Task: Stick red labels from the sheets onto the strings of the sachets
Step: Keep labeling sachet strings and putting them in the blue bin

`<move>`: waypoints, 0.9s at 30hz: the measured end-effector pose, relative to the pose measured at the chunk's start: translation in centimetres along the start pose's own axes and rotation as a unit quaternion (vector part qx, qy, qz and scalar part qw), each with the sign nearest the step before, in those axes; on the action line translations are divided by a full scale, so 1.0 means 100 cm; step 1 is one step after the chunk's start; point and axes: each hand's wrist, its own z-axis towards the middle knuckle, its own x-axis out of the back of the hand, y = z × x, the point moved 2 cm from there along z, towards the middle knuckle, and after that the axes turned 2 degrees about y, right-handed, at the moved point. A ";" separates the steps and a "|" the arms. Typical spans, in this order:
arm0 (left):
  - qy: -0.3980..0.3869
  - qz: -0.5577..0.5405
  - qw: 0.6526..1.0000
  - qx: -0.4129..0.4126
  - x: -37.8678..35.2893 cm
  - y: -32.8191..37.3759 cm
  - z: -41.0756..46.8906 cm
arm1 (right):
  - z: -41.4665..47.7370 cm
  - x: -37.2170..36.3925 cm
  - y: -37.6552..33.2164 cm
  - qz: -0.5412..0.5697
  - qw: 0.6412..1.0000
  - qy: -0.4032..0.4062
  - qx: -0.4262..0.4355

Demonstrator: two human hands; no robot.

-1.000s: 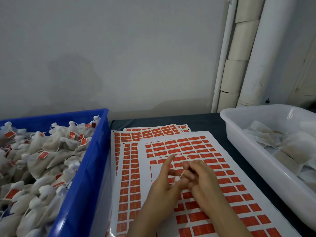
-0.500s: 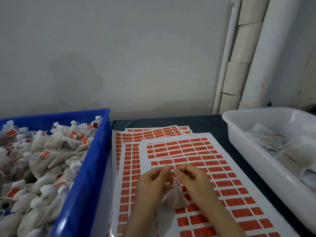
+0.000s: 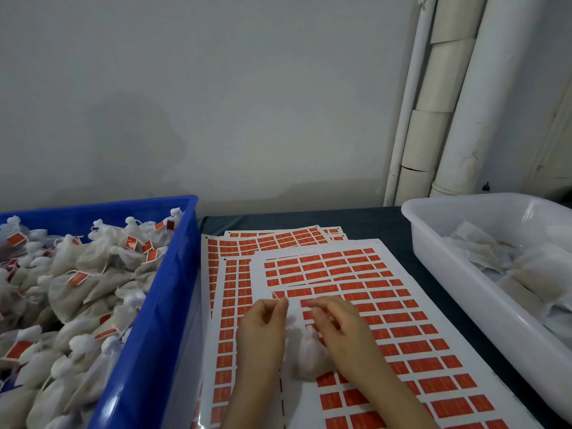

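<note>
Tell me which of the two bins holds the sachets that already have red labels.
The blue bin on the left; its sachets carry red labels, while those in the white bin show none.

Label sheets [image 3: 365, 274] between left crate [image 3: 161, 305] and right tub [image 3: 464, 289]

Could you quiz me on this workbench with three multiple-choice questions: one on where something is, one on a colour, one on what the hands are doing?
1. Where do the sachets with red labels lie?
A. blue crate
B. white tub
C. floor

2. What colour is the tub on the right?
A. green
B. white
C. black

3. What sits between the hands?
A. scissors
B. nothing
C. a white sachet

Answers:
A, tagged sachets fill the blue crate.
B, the white tub holds plain sachets.
C, a white sachet sits on the label sheets between the left hand and right hand.
</note>
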 end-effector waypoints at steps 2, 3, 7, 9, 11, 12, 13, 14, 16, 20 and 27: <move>0.023 0.087 0.996 -0.026 -0.004 -0.002 0.001 | 0.001 -0.006 0.005 -0.126 0.991 -0.027 -0.038; 0.025 0.121 0.992 -0.034 -0.007 -0.003 0.001 | 0.002 -0.008 0.007 -0.178 0.982 -0.047 -0.047; 0.057 0.220 0.972 -0.054 -0.006 -0.012 0.010 | 0.001 -0.013 0.010 -0.231 0.970 -0.073 -0.037; 0.050 0.268 0.961 -0.050 -0.004 -0.018 0.015 | 0.001 -0.011 0.011 -0.231 0.970 -0.058 -0.048; 0.022 0.319 0.946 -0.057 -0.007 -0.021 0.017 | -0.001 -0.011 0.012 -0.243 0.967 -0.052 -0.055; 0.009 0.338 0.939 -0.062 -0.009 -0.021 0.017 | -0.001 -0.010 0.013 -0.244 0.967 -0.050 -0.061; -0.001 0.350 0.934 -0.069 -0.010 -0.020 0.017 | -0.002 -0.010 0.013 -0.237 0.968 -0.049 -0.069; -0.011 0.358 0.930 -0.077 -0.010 -0.020 0.018 | -0.003 -0.009 0.014 -0.225 0.970 -0.050 -0.077; -0.035 0.370 0.924 -0.094 -0.010 -0.021 0.020 | -0.006 -0.008 0.014 -0.200 0.975 -0.053 -0.087; -0.057 0.352 0.930 -0.094 -0.008 -0.021 0.020 | -0.010 -0.006 0.014 -0.179 0.978 -0.054 -0.095; -0.058 0.340 0.932 -0.113 -0.003 -0.016 0.017 | -0.011 -0.008 0.010 -0.146 0.984 -0.033 -0.099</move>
